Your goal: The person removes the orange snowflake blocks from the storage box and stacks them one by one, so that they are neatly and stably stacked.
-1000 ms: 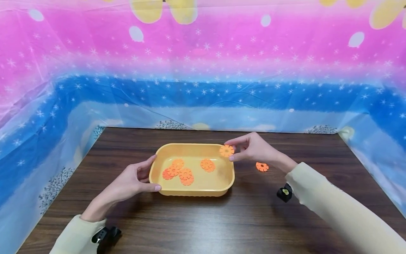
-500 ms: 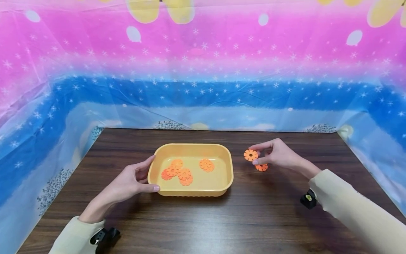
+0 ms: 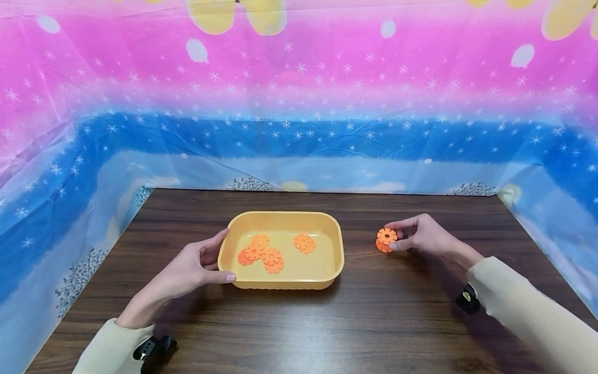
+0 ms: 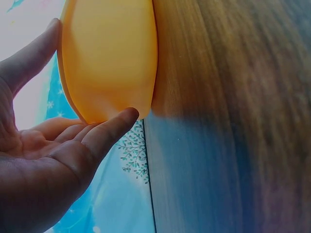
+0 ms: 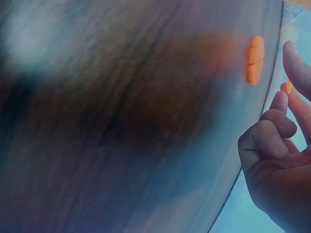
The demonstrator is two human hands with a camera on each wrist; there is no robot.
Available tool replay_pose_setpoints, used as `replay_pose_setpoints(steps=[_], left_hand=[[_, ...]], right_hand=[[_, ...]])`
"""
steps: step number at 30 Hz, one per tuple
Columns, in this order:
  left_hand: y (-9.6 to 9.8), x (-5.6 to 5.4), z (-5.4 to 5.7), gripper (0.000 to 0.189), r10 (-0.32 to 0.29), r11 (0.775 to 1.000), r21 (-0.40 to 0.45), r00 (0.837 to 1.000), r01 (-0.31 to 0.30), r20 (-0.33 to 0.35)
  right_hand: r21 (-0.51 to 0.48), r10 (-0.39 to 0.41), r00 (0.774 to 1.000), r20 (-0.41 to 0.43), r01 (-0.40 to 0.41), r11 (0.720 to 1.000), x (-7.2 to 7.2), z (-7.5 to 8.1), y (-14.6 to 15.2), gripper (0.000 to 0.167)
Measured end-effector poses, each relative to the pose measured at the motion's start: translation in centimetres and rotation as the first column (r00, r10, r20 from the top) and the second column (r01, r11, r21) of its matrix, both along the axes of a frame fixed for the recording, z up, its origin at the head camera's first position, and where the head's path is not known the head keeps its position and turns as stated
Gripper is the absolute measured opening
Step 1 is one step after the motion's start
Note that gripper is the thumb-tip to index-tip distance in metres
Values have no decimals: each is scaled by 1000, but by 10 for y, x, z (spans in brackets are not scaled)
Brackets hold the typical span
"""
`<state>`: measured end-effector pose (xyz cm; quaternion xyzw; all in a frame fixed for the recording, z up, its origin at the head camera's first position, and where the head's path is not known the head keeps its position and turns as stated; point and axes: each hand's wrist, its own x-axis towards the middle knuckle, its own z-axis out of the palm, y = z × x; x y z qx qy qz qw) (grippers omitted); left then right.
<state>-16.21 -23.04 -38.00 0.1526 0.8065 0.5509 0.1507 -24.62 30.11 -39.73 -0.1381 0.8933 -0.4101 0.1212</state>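
Held disc (image 3: 387, 231) aligned with loose disc (image 3: 382, 249), clear of the tray (image 3: 280, 284)

Change in position: the right hand (image 3: 427, 236) has shifted from the tray's right rim to the table area (image 3: 299, 324) beyond it, taking the held disc along. In the head view, the held disc now overlaps the loose disc and hides its upper part. The right wrist view shows the two discs apart, so contact is not made.

Right hand: gripping. The thumb and a finger pinch the held disc at its edge; the remaining fingers are curled (best seen from the right wrist).

Left hand (image 3: 189, 267): gripping. The thumb presses the near corner of the tray's rim, and the fingers bear on the tray's left end. This grip is unchanged.

Tray contents: one overlapping group of orange discs (image 3: 258, 252) lies on the left part of the floor; an overlapping orange pair (image 3: 303, 248) lies further right. Neither has shifted within the tray.

Meaning for the work (a judgement): the active point is now the loose disc on the table rather than the tray; release is not yet done, and the tray appears steadied.
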Motion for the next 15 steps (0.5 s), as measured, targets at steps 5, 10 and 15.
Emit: replay_pose_setpoints(steps=[5, 10, 15], left_hand=[[0, 0, 0, 107, 2, 1000, 0, 1000, -2, 3], [0, 0, 1, 107, 8, 1000, -16, 1000, -8, 0], [0, 0, 1, 107, 7, 1000, -20, 1000, -7, 0]], right_hand=[[36, 31, 999, -12, -30, 999, 0, -7, 3, 52], [50, 54, 998, -23, -52, 997, 0, -9, 2, 52], [68, 63, 997, -36, -61, 996, 2, -9, 0, 53]])
